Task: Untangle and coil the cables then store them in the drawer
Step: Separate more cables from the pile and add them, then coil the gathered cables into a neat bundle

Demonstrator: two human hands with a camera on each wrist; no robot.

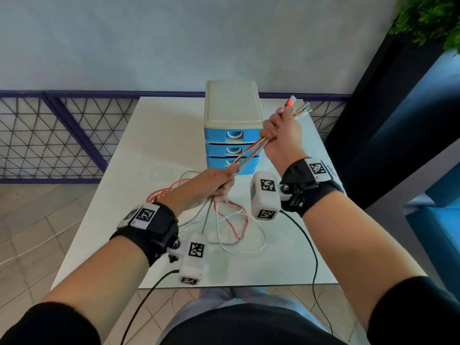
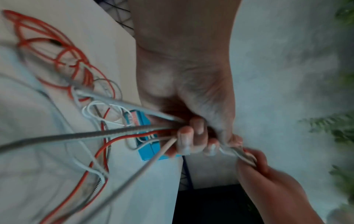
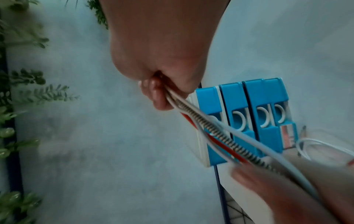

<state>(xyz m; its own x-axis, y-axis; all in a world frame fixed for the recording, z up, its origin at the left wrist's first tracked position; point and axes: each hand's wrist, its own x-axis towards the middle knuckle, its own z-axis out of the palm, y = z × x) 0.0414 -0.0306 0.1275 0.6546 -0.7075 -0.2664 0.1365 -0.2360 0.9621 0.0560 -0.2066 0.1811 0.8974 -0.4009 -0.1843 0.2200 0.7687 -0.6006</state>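
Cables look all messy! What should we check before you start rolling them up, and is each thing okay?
1. Right hand grips the cables near the plugs: ok.
2. Left hand grips the same bundle lower down: ok.
3. Stretch between the hands pulled straight: ok.
4. Loose ends on the table untangled: not ok, red and white loops cross.
5. A drawer open to take them: not ok, all look shut.
6. Every plug gathered together: cannot tell.

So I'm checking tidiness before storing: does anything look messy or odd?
Yes. The cables lie in a loose red, white and grey tangle on the table, uncoiled, while both hands grip one stretched bunch. The drawers look shut.
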